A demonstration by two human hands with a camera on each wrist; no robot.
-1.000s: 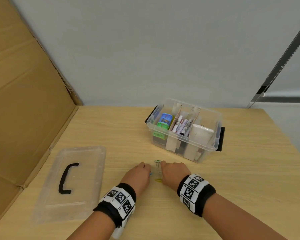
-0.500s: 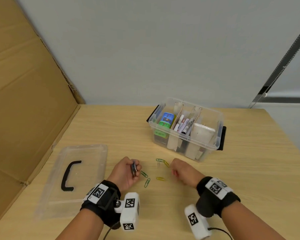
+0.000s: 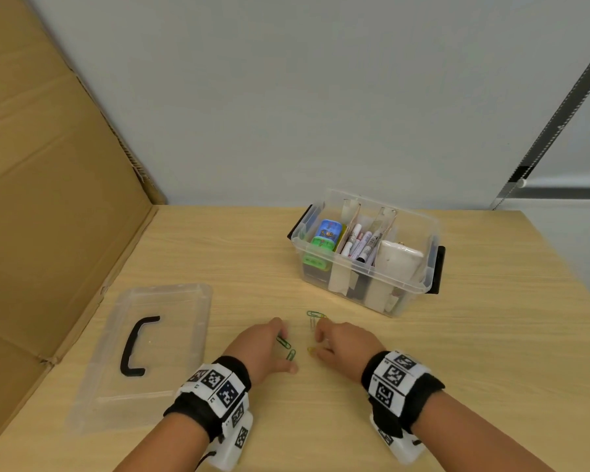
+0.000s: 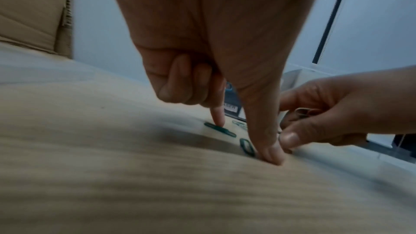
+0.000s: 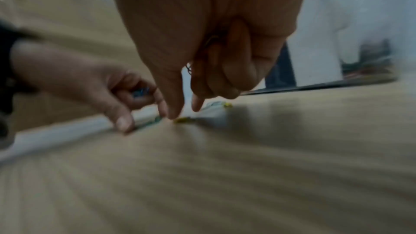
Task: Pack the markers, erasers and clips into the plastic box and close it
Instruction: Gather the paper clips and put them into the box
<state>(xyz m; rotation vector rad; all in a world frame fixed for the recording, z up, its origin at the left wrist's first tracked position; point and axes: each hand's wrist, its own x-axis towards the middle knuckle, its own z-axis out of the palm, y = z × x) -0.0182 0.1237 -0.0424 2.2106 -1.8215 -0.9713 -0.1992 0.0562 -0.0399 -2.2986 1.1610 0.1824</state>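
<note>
Pressing green clips [image 3: 285, 347] near table's [image 3: 218, 253] front edge, left hand [image 3: 261, 349] holds clips in curled fingers; right hand [image 3: 344, 342] likewise, by yellow clip [image 3: 310, 350]. Plastic box [image 3: 367, 267] open twd back edge, lid [image 3: 143, 352] front-left.

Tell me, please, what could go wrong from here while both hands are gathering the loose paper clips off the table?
1. Both hands already hold clips in curled fingers: the left hand and right hand may spill them while pinching more.
2. The green paper clips and yellow paper clip lie flat on the table; fingertips may only slide them.
3. The hands work close together and could jostle each other.
</note>
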